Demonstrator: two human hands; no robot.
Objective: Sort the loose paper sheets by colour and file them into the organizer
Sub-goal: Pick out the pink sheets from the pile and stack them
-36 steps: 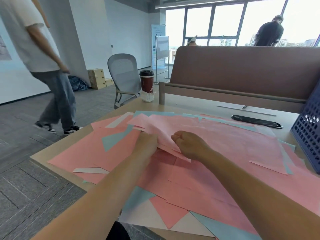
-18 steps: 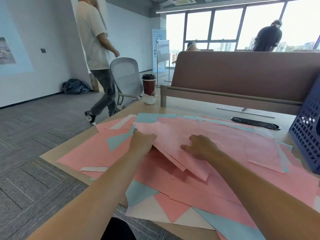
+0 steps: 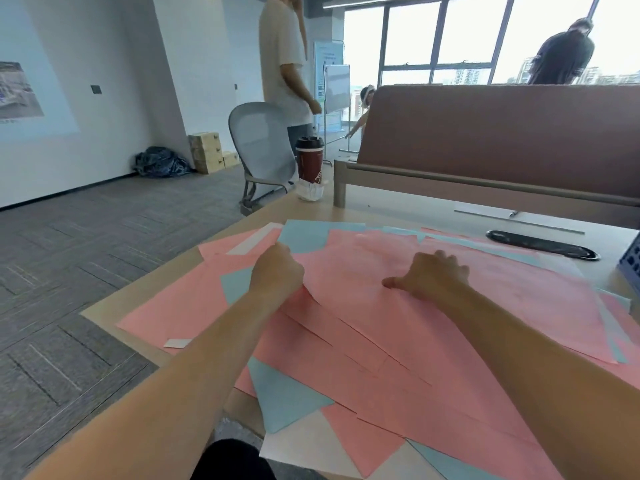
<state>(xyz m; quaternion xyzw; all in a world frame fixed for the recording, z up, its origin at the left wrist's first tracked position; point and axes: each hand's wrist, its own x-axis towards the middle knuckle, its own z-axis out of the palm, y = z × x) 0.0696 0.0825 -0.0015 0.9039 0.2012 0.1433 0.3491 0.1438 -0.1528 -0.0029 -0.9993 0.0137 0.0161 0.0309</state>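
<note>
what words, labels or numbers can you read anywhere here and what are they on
No text here can be read.
Red paper cup: a white mark on its side, too blurred to read.
Standing banner: lines of print, too small to read.
Wall projection: a caption line under the picture, blurred.
Paper sheets: no print shows.

Organizer (image 3: 632, 265) mostly beyond right edge

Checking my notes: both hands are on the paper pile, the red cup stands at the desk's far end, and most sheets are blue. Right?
No: the head view shows mostly pink sheets, only a few blue sheets. The left hand, right hand and red cup are as you said.
</note>
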